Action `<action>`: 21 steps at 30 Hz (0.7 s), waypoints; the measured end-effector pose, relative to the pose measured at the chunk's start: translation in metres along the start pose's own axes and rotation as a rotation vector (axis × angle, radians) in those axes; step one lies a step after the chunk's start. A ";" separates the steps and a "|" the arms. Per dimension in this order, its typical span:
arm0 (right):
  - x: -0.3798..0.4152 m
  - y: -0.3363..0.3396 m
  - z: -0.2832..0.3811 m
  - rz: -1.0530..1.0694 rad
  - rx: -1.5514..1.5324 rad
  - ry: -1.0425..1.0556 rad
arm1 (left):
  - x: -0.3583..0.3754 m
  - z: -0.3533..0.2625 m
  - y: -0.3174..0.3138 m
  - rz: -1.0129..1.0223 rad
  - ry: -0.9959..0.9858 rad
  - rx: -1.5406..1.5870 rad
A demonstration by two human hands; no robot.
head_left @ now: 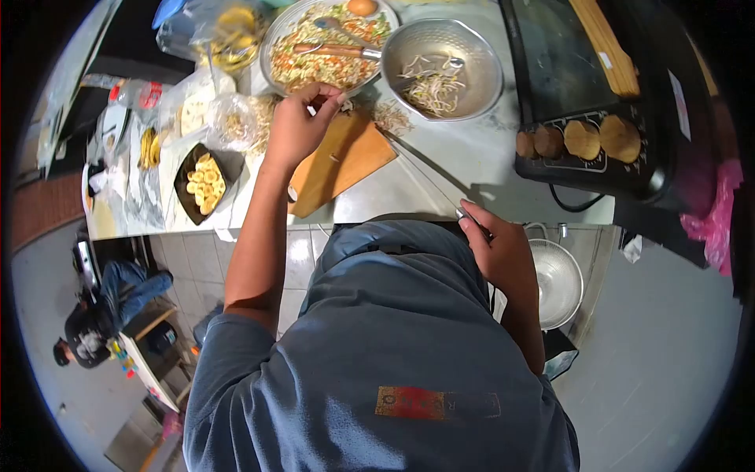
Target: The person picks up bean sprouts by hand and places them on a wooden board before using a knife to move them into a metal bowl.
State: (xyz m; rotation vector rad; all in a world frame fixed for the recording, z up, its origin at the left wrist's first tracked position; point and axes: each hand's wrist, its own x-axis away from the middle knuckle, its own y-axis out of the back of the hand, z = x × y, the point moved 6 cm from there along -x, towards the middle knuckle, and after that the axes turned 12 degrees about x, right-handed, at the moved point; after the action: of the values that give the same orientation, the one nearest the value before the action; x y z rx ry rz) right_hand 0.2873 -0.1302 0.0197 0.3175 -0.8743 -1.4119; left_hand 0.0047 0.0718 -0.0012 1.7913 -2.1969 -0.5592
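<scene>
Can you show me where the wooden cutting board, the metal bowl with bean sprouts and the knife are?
wooden cutting board (350, 161): head view, bare middle of board.
metal bowl (480, 55): head view, bare inner wall.
knife (429, 169): head view, mid blade.

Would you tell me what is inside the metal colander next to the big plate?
The colander holds a small heap of pale bean sprouts; most of its perforated bottom is bare. Whatever lies under the sprouts is covered.

Both arms raised forward, hands apart.
Left arm extended straight ahead, bare forearm, left hand with fingers curled and fingertips pinched together at the top. Right arm bent at the elbow, right hand closer to the body, fingers closed in a grip.
</scene>
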 end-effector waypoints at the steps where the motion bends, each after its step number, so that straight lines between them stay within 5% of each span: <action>1: -0.004 0.000 0.001 0.022 0.023 0.002 | 0.011 0.008 0.005 -0.020 0.016 0.000; 5: -0.019 0.003 0.008 0.073 0.019 -0.001 | 0.047 0.041 0.014 -0.040 0.181 -0.102; 11: -0.040 0.007 0.025 0.119 0.154 0.068 | 0.076 0.043 0.002 0.068 -0.030 -0.237; 16: -0.053 0.006 0.035 0.142 0.185 0.172 | 0.081 0.052 0.000 0.040 0.102 -0.305; 21: -0.062 0.012 0.040 0.122 0.193 0.224 | 0.085 0.045 -0.001 -0.042 0.009 -0.368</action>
State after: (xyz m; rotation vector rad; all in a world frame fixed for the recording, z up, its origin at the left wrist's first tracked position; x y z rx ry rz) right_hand 0.2730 -0.0583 0.0330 0.5491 -0.8311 -1.1564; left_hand -0.0316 -0.0051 -0.0463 1.6406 -1.9013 -0.8957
